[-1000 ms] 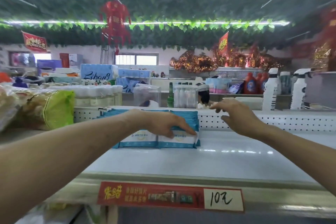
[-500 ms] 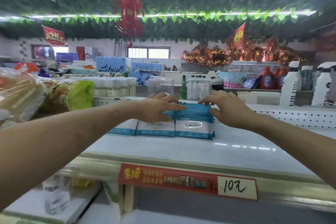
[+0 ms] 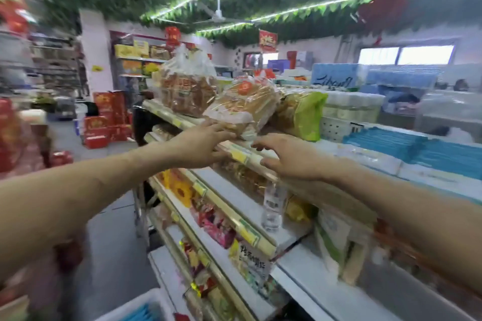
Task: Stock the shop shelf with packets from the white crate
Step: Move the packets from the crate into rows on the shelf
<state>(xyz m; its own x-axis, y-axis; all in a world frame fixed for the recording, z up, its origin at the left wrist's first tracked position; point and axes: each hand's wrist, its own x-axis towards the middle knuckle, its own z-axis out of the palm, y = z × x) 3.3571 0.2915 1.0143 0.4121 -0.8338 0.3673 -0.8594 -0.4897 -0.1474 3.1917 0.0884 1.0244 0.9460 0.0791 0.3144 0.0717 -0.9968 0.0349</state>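
Packets: flat blue packets with white faces, lying in rows on the top shelf toward its right end, touching one another. Blur hides their print.
Top shelf: a white board with a pale front edge strip that carries a yellow tag; it runs from far left to near right.
White crate: on the floor at the frame's bottom, below the shelf's left stretch. Only one corner shows, with more blue packets inside.
Left hand: empty, reaching to the front edge of the top shelf with fingers stretched forward and slightly spread. Its fingertips are at the foot of a bread bag; whether they touch it I cannot tell.
Right hand: empty, palm down over the front edge just right of the left hand, fingers loosely spread and a little bent.
Bread bag: clear wrap, lying on the top shelf left of the packets, between a taller bag of loaves and a green-ended bag.
Lower shelves: bright snack bags along the front edges and a clear bottle standing upright.
Floor: red gift boxes stacked beyond the shelf's far end.
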